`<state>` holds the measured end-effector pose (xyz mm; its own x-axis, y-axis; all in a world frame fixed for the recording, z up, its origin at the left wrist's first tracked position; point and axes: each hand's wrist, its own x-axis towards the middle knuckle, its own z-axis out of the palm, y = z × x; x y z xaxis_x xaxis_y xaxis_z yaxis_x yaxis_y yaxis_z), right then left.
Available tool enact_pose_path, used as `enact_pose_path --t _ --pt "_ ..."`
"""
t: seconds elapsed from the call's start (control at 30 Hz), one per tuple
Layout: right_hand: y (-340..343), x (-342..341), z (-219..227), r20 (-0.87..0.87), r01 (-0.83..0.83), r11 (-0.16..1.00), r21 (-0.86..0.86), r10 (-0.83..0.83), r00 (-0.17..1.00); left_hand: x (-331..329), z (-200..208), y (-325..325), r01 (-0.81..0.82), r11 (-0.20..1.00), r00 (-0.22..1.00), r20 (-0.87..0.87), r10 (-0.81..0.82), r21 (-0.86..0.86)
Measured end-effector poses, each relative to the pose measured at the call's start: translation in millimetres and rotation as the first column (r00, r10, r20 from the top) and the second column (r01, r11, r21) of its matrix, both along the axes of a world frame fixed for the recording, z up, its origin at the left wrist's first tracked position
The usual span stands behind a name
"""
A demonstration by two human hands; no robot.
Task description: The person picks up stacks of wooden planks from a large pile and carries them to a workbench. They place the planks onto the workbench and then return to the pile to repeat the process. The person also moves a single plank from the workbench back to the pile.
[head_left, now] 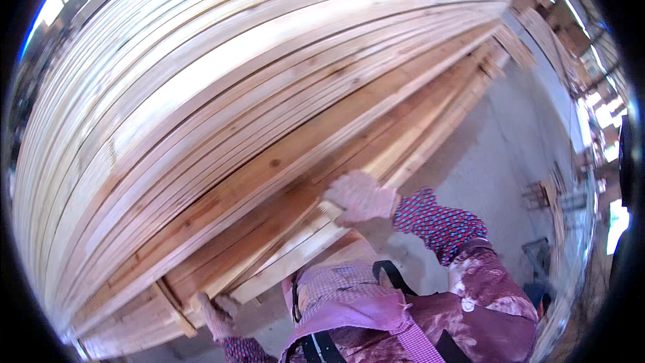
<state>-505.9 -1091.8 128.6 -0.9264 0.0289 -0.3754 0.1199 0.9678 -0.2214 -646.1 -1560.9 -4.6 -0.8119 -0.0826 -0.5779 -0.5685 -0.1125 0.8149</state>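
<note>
My right hand (363, 196), in a pale knit glove, is closed over a narrow wooden board (295, 255) near its toothed, finger-jointed end. Part of that end shows beside the fingers; the palm side is hidden. At the other end of the board, my left hand (218, 316), also gloved, grips its edge, thumb uppermost. Beyond my right hand, more narrow boards (430, 131) run toward the far right. Wider brown boards (282, 208) lie just behind the held one.
A large stack of long, pale planks (222, 60) fills the space ahead of me. Grey concrete floor (497, 128) shows on the right. A short wooden crosspiece (176, 308) lies near my left hand. Further timber (547, 40) rests at the far right.
</note>
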Motion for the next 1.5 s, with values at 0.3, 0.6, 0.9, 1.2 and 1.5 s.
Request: enact_pose_path --t 0.3,0.6,0.9,1.2,1.5 --pt "-46.7 6.7 -52.7 -0.165 -0.081 0.983 -0.167 0.053 0.985 99.8 58.5 150.7 0.643 0.652 0.701 0.035 -0.712 0.401" --pt "124.0 32.2 4.7 -0.032 0.298 0.945 -0.131 -0.305 0.952 142.5 25.4 249.4 -0.058 0.59 0.998 0.024 0.065 0.805" --pt "261.3 87.4 -67.0 -0.158 0.31 0.95 0.043 -0.3 0.941 171.3 26.7 288.9 -0.318 0.888 0.936 -0.039 0.35 0.331" --pt "253.8 81.3 -79.9 -0.136 0.235 0.966 -0.103 -0.248 0.959 169.7 230.2 368.8 -0.206 0.978 0.898 -0.405 0.174 -0.035" --pt "260.2 71.1 17.7 0.24 0.048 0.997 0.055 -0.06 0.969 155.7 69.8 272.6 -0.096 0.668 0.884 -0.371 -0.283 -0.738"
